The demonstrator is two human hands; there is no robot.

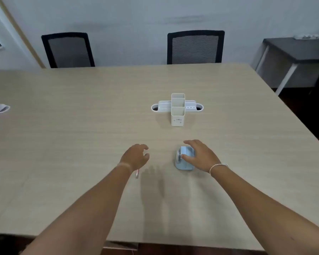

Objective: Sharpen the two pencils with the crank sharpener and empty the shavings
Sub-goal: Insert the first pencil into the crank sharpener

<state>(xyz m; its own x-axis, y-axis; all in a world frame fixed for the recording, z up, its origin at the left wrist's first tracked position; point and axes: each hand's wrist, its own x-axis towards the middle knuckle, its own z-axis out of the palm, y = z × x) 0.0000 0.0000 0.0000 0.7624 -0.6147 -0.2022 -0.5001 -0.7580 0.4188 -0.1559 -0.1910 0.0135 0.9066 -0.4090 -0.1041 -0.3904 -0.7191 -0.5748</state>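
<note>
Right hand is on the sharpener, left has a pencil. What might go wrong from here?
1. The blue sharpener sits loose on the smooth table; the right hand only drapes over it, so it may slide once cranking begins.
2. Only the pink end of a pencil shows beneath the left hand; the grip is hidden and it could slip.
3. I see no second pencil; it may be missing.

pencil: mostly hidden under left hand | sharpener: blurred
</note>
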